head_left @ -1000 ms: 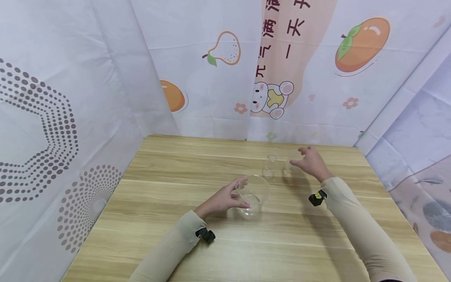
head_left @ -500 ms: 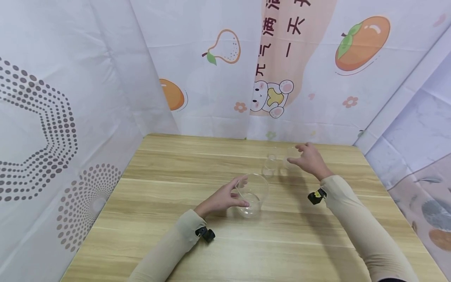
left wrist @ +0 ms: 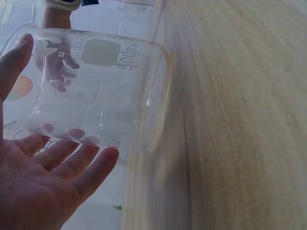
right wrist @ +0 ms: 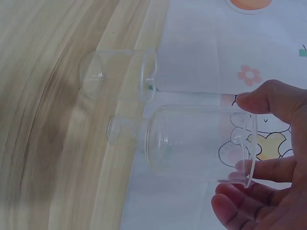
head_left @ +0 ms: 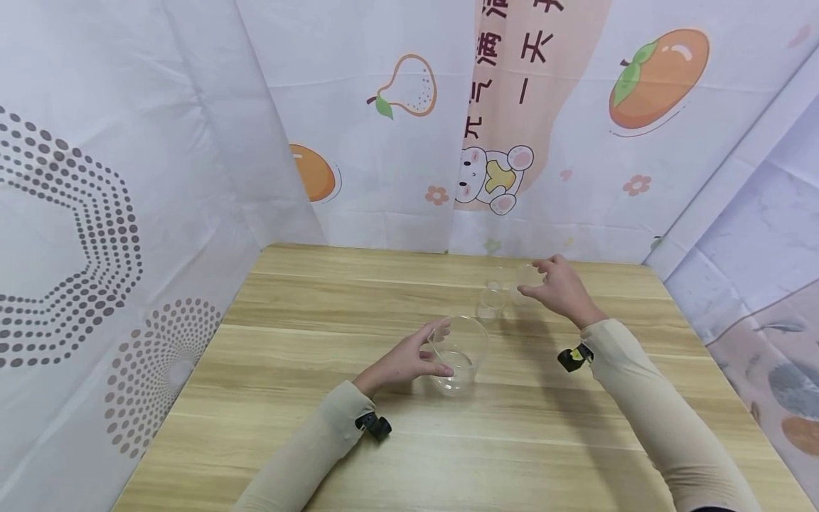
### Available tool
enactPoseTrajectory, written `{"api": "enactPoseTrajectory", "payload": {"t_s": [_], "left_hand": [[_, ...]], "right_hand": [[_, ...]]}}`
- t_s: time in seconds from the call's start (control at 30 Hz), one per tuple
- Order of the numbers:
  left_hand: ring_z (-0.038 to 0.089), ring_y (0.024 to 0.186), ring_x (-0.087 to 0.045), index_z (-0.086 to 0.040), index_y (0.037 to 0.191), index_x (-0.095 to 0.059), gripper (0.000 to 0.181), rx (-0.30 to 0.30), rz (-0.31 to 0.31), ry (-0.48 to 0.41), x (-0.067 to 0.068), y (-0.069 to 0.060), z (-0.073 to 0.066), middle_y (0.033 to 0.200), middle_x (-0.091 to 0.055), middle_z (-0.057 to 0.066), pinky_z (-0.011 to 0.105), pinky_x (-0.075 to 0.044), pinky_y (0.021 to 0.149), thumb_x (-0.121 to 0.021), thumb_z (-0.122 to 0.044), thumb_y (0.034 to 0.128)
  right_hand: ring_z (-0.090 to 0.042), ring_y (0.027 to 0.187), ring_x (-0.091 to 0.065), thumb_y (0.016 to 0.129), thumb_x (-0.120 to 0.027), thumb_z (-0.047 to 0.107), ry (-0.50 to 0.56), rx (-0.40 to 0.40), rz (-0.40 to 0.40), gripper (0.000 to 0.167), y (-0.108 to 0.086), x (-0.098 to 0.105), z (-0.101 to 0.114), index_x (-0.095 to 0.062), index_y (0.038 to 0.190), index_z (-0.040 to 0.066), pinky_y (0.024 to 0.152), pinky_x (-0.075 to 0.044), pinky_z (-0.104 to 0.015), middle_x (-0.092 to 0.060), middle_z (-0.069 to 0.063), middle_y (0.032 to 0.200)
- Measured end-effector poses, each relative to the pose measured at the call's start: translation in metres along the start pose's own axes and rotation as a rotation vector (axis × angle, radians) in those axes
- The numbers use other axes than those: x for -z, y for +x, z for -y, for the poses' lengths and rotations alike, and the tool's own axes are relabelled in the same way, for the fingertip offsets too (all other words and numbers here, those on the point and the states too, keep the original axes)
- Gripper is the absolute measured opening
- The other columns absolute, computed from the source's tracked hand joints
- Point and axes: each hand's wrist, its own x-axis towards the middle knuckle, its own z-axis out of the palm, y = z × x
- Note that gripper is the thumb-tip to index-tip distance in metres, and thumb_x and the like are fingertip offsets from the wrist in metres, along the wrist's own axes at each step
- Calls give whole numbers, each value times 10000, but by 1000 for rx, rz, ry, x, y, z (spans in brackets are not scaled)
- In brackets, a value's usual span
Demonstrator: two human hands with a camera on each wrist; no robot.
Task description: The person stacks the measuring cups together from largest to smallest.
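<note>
A clear glass beaker marked 500ml (left wrist: pixel 96 91) stands upright on the wooden table. My left hand (head_left: pixel 406 363) holds its side, with the thumb and fingers on opposite sides in the left wrist view. Toward the back right, my right hand (head_left: pixel 564 293) holds a smaller clear beaker (right wrist: pixel 196 143) near the rim between thumb and fingers. That beaker appears raised off the tabletop. Left of it in the head view stands another clear beaker (head_left: pixel 490 304), with a smaller glass vessel (head_left: pixel 498 277) behind. Their transparency makes the edges faint.
The wooden tabletop (head_left: pixel 307 441) runs back to a white printed curtain (head_left: pixel 384 192). More curtains hang at the left (head_left: pixel 211 142) and right (head_left: pixel 761 235). A black wrist camera (head_left: pixel 373 427) sits at my left cuff.
My right hand has moved slightly up and toward the back of the table, carrying the smaller beaker with it. My left hand and the 500ml beaker have stayed in place.
</note>
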Motion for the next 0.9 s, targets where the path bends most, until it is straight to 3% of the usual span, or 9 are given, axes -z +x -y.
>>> {"api": "enactPoseTrajectory", "payload": {"t_s": [0.2, 0.43, 0.9], "left_hand": [[220, 1446, -329, -365, 1514, -278, 871, 12, -7, -3, 0, 0, 0, 1558, -362, 69, 435, -443, 1095, -796, -290, 818], [256, 1444, -329, -235, 1541, -260, 899, -1, -7, 0, 0, 1, 0, 1552, -363, 107, 459, -446, 1088, -794, -288, 820], [237, 1437, -342, -234, 1542, -257, 900, -3, -11, 3, -1, 1, 1, 1546, -373, 113, 456, -443, 1092, -794, -268, 821]], "right_hand": [[-396, 1004, -537, 859, -710, 290, 18, -14, 17, 631, -2, 1, 5, -519, 1313, -104, 805, -500, -507, -475, -305, 1218], [-368, 975, -536, 847, -714, 316, 18, 11, -8, 640, -3, 2, 10, -536, 1305, -93, 775, -494, -470, -501, -278, 1188], [-342, 935, -526, 841, -733, 288, 47, 57, -32, 607, -10, 6, 23, -557, 1276, -98, 758, -475, -447, -519, -271, 1154]]}}
